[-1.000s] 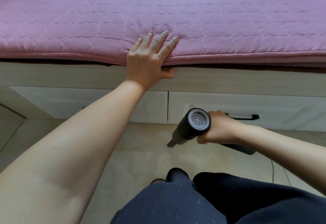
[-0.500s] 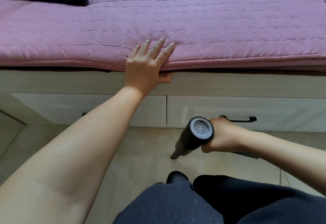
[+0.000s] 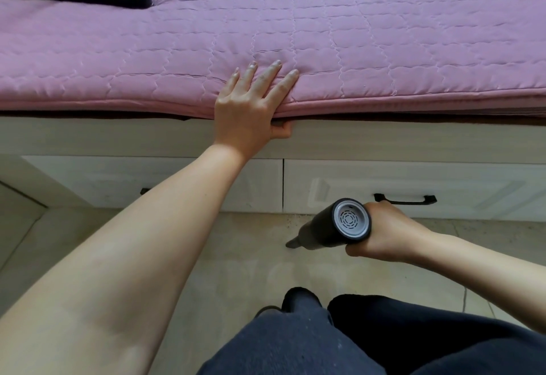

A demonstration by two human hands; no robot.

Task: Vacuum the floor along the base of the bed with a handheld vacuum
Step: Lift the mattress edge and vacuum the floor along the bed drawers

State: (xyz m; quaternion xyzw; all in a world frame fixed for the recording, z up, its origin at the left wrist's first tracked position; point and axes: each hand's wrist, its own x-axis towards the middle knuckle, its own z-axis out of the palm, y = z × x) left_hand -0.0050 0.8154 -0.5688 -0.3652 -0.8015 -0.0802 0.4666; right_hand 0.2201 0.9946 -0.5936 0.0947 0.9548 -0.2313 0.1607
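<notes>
Currently: beige tile floor (image 3: pixel 236 271), white bed base (image 3: pixel 384 144) with closed drawers (image 3: pixel 443 185), pink quilt (image 3: pixel 325 34) on top. Left hand (image 3: pixel 251 108) flat on quilt edge, fingers straight. Right hand (image 3: pixel 381 232) grips handheld vacuum (image 3: pixel 334 227), nozzle at floor near drawer base.

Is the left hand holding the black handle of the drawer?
No, the left hand rests on the edge of the pink quilt, far above the drawer handle.
</notes>
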